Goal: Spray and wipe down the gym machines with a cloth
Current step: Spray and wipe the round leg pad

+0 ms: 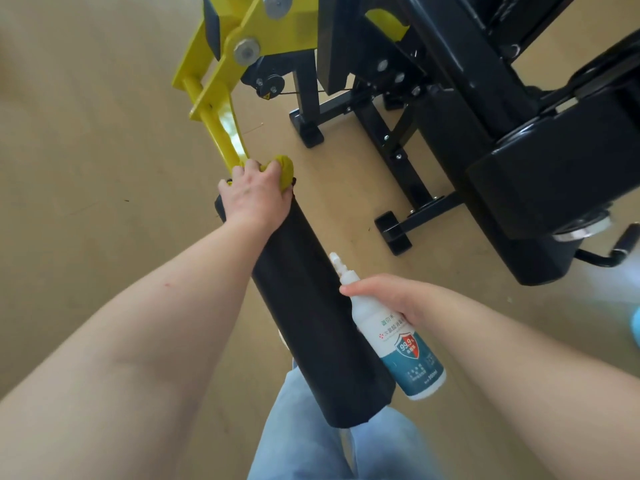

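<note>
A black padded roller juts toward me from a yellow lever arm of the gym machine. My left hand grips a bunched yellow cloth against the far end of the roller, where the yellow arm meets it. My right hand holds a white spray bottle with a blue label by its neck, nozzle pointing up and away, just right of the roller.
The machine's black frame and feet stand on the tan floor to the right, with a large black housing beyond. My legs in light blue jeans are below the roller. Bare floor lies to the left.
</note>
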`<state>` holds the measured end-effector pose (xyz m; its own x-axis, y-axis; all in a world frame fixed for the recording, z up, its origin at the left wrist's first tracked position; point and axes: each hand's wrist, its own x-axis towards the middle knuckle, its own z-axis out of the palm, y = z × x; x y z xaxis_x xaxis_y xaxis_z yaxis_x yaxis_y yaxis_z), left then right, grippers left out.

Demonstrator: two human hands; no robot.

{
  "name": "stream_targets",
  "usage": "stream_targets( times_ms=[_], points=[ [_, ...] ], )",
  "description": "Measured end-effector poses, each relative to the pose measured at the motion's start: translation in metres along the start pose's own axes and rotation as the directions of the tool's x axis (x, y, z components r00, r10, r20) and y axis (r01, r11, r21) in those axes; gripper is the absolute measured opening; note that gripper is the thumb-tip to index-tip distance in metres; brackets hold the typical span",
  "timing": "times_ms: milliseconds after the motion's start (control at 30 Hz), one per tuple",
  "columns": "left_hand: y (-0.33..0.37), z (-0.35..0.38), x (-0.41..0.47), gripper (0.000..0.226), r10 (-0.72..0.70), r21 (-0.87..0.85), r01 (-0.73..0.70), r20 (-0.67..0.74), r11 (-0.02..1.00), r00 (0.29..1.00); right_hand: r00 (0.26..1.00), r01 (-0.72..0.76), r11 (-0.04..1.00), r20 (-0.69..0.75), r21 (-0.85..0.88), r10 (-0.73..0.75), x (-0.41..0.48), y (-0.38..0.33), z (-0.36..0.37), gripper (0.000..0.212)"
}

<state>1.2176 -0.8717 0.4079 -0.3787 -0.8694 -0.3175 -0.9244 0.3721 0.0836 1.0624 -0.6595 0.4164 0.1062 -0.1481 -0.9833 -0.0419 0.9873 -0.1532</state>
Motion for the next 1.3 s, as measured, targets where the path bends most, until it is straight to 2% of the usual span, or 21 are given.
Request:
stream_targets(
  times_ms=[167,300,433,533,600,667,733,800,867,933,1033,1167,1300],
  points=[
    [-0.004,-0.012,0.009,0.037,-0.057,-0.076,0.056,-0.022,0.996,0.998,0.999,-0.041,0.999,0.025,0.023,0.041,-0.003,0.009,0.008,0.044],
    [-0.005,-0.007,-0.009,0.041,-0.12,-0.155,0.11,-0.057,0.982,0.991,1.0,0.012,0.999,0.011,0.034,-0.013,-0.012,0.02,0.0,0.048],
    [-0.018,0.008,-0.042,0.046,-0.176,-0.239,0.15,-0.092,0.959,0.98,0.993,0.08,0.995,0.085,0.067,-0.085,-0.025,0.025,-0.006,0.059],
    [-0.025,0.013,-0.067,0.053,-0.243,-0.315,0.214,-0.057,0.925,0.968,0.985,0.111,0.994,0.129,0.018,-0.112,-0.037,0.023,0.0,0.053],
    [-0.024,0.02,-0.085,0.051,-0.197,-0.341,0.163,-0.066,0.926,0.978,0.979,0.1,0.995,0.18,0.002,-0.099,-0.043,0.02,0.007,0.052],
    [-0.016,0.032,-0.113,0.045,-0.054,-0.323,0.016,-0.109,0.946,0.993,0.969,0.108,0.994,0.229,-0.03,-0.098,-0.048,0.02,0.019,0.06],
    [-0.003,0.049,-0.146,0.039,0.103,-0.242,-0.12,-0.083,0.963,0.991,0.963,0.141,0.987,0.242,-0.077,-0.119,-0.048,0.021,0.033,0.07],
    [0.01,0.068,-0.18,0.037,0.16,-0.222,-0.167,-0.051,0.961,0.986,0.963,0.191,0.962,0.229,-0.198,-0.144,-0.048,0.022,0.041,0.063],
    [0.019,0.081,-0.207,0.031,0.112,-0.332,-0.126,-0.061,0.935,0.992,0.963,0.215,0.92,0.225,-0.326,-0.146,-0.05,0.027,0.04,0.05],
    [0.025,0.089,-0.222,0.025,0.062,-0.42,-0.09,-0.079,0.903,0.995,0.966,0.222,0.905,0.211,-0.363,-0.152,-0.05,0.035,0.032,0.045],
    [0.032,0.088,-0.216,0.022,-0.017,-0.465,-0.014,-0.063,0.885,0.998,0.967,0.251,0.925,0.124,-0.284,-0.224,-0.046,0.041,0.023,0.041],
    [0.033,0.08,-0.178,0.028,-0.093,-0.417,0.06,-0.058,0.907,0.994,0.951,0.306,0.942,0.007,-0.134,-0.308,-0.038,0.033,0.017,0.044],
    [0.026,0.058,-0.127,0.026,-0.164,-0.37,0.156,0.008,0.916,0.986,0.928,0.364,0.926,-0.039,-0.104,-0.369,-0.029,0.014,0.018,0.049]
  ],
)
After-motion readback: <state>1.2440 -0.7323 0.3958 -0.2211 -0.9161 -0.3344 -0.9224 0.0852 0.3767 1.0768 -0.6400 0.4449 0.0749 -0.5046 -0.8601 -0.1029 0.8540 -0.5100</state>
